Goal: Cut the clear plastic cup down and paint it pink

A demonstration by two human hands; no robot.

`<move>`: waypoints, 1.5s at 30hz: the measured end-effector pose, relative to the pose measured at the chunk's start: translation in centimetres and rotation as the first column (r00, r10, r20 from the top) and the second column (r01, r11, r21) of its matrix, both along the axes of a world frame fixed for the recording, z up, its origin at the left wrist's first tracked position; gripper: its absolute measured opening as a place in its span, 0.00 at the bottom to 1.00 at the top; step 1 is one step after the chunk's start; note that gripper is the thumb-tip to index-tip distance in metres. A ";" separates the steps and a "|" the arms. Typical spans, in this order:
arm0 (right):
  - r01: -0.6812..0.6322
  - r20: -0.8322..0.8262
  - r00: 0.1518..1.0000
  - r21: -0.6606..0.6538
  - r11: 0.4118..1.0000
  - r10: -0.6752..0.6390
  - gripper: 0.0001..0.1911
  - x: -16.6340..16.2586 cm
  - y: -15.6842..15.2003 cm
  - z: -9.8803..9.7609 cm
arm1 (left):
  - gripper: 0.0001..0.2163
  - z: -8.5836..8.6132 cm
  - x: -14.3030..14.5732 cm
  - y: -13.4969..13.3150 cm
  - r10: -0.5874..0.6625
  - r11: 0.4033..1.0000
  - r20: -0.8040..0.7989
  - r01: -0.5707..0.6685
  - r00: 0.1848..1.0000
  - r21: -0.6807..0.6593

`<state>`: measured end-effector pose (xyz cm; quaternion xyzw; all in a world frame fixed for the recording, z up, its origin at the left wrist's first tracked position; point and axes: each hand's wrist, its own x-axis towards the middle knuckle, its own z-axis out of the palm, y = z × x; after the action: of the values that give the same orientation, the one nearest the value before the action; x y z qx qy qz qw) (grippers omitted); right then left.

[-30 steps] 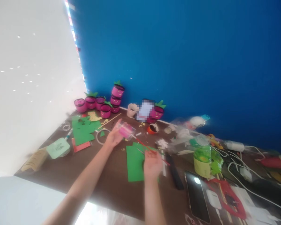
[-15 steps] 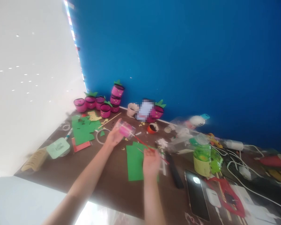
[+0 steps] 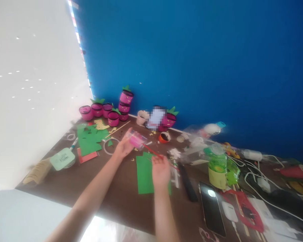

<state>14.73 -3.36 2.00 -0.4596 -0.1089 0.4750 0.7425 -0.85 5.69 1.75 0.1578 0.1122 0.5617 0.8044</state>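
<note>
My left hand [image 3: 124,147] is closed around a clear plastic cup [image 3: 137,139], partly coated pink and tipped so its opening faces right. A thin red-handled paintbrush [image 3: 151,150] slants between my hands, gripped in my right hand [image 3: 161,172]. Its tip reaches the cup's mouth; blur hides whether it touches the wall. Beneath my right hand lies a green sheet [image 3: 144,178]. A small orange pot [image 3: 164,137] with dark contents stands just beyond the brush.
Several pink cups [image 3: 113,119] with dark rims line the blue wall at the back left. A cut green sheet [image 3: 89,139] and a mint-green box [image 3: 62,159] lie left. A phone [image 3: 212,208], a cut green bottle [image 3: 217,168] and white cables [image 3: 262,183] occupy the right.
My right hand has shifted slightly up and left with the paintbrush, toward the cup. The cup is still in my left hand and has barely moved.
</note>
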 end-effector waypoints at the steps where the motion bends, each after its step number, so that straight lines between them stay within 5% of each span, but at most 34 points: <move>1: 0.022 -0.011 1.000 0.007 1.000 -0.022 0.07 0.1 -0.1 -0.1 | 0.25 0.0 0.0 0.0 0.004 1.000 -0.001 -0.004 1.000 0.003; 5: 0.130 -0.021 0.991 0.007 0.992 -0.129 0.06 1.1 -0.9 -0.7 | 0.24 0.0 -0.2 0.3 0.033 0.999 -0.005 -0.033 0.999 0.006; 12: 0.005 -0.055 0.998 -0.018 1.000 -0.006 0.07 -0.5 -0.4 -0.3 | 0.24 0.2 0.0 0.1 0.012 1.000 -0.019 -0.012 1.000 -0.023; 19: 0.081 0.050 0.995 0.039 0.996 -0.083 0.08 0.4 -0.9 -1.1 | 0.24 0.0 -0.2 0.3 0.024 1.000 0.020 -0.024 1.000 0.004; 25: 0.013 -0.085 0.996 0.005 1.000 -0.013 0.07 -1.0 -0.4 -0.2 | 0.25 -0.2 -0.1 0.1 0.000 1.000 -0.006 0.000 1.000 0.027; 30: 0.159 -0.137 0.978 -0.022 0.987 -0.160 0.05 -0.5 -0.8 -0.5 | 0.22 -0.3 -0.3 0.3 0.024 0.999 0.040 -0.026 0.999 0.042; 37: 0.017 -0.138 0.990 -0.011 1.000 -0.018 0.07 -0.9 -0.4 -0.6 | 0.23 -0.3 -0.2 0.3 0.012 0.999 0.024 -0.013 1.000 0.032; 45: 0.071 -0.177 0.981 -0.055 0.996 -0.080 0.06 -0.9 -0.5 -0.9 | 0.23 -0.3 -0.2 0.4 0.029 0.999 0.030 -0.030 0.999 0.044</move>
<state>13.84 -3.84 1.13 -0.4368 -0.0125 0.4884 0.7553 -1.09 6.10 1.46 0.1657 0.0901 0.5782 0.7938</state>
